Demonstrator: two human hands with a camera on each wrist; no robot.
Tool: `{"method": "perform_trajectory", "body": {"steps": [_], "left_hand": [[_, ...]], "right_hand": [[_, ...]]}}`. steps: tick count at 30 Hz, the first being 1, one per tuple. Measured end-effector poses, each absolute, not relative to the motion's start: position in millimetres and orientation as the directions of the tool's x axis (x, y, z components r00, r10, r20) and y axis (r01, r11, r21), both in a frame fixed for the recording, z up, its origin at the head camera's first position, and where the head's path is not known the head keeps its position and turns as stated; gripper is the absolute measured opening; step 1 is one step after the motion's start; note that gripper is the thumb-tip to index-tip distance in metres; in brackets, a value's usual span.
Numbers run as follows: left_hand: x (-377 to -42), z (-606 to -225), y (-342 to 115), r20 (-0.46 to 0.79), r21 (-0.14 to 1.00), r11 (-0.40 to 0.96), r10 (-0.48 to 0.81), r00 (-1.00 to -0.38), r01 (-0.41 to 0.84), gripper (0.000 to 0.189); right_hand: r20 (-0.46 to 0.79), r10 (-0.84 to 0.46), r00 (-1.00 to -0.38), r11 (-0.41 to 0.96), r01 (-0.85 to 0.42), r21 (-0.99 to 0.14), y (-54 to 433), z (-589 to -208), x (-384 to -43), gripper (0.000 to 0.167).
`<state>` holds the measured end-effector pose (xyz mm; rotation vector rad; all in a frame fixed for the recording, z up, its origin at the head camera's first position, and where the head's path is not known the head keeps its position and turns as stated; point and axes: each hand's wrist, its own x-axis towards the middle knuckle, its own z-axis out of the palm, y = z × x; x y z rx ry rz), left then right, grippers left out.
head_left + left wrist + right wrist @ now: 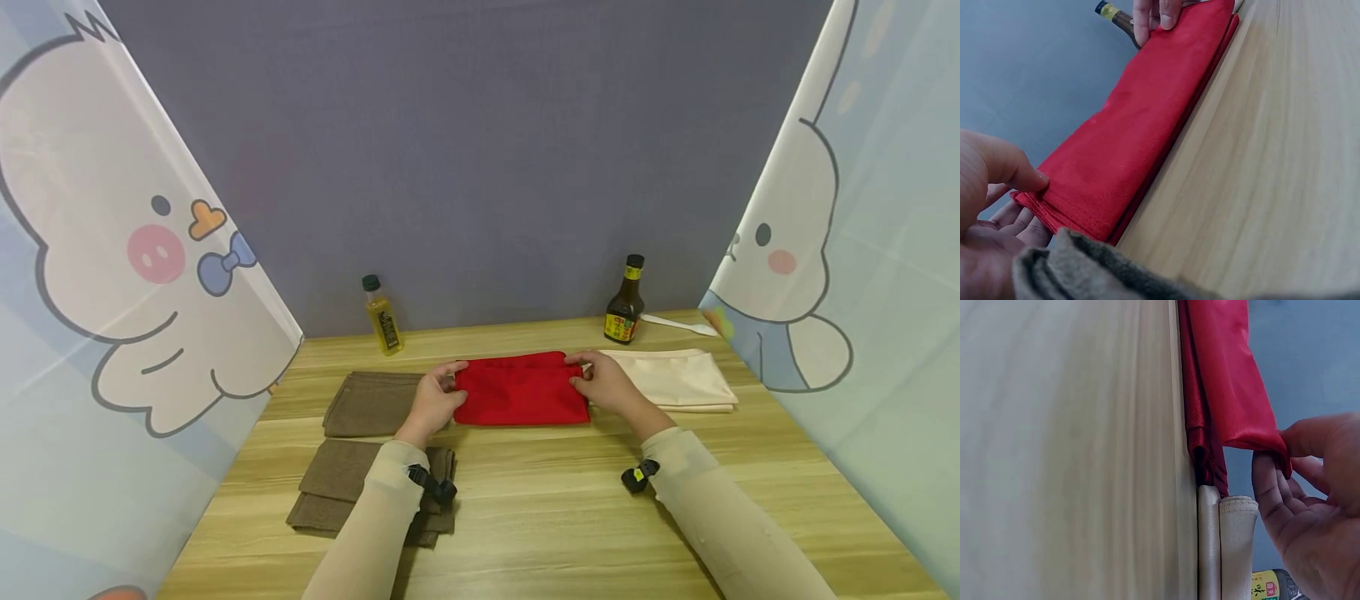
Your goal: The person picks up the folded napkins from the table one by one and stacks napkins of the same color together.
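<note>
Pinching the folded red cloth (521, 396) by its two ends, the left hand (432, 403) and right hand (609, 386) each have a thumb-and-finger grip. The cloth lies on the counter (562, 517) between a farther brown cloth (367, 406) and a cream cloth (675, 379), its upper layer raised at the right. Drawing both ends evenly taut should keep the fold square. Some fingertips hide behind the red layers; the left sleeve (375, 521) covers part of the nearer brown cloth (339, 471).

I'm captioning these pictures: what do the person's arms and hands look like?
The long sleeves are pale beige. The left hand and right hand are ungloved. A small black device is worn near the end of each sleeve; the right one bears a yellow mark.
</note>
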<state>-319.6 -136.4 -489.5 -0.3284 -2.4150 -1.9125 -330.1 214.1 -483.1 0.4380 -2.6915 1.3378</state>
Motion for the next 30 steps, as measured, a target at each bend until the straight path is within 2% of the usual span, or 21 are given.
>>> {"method": "perform_trajectory", "body": {"steps": [8,16,30], "left_hand": [[-320,-489,-135,0.131,0.960,0.224,0.168,-0.977,0.167,0.056],[-299,-462,-132,0.132,0.971,0.167,0.219,-0.967,0.170,0.057],[-321,-497,-132,0.135,0.972,0.162,0.194,-0.972,0.168,0.057]], "right_hand": [[0.223,-0.172,-0.959,0.639,-0.281,-0.716,213,-483,-331,0.034],[0.213,-0.178,-0.961,0.656,-0.277,-0.702,211,-481,-331,0.035],[0.223,-0.114,-0.968,0.675,-0.240,-0.698,213,-482,-331,0.032]]}}
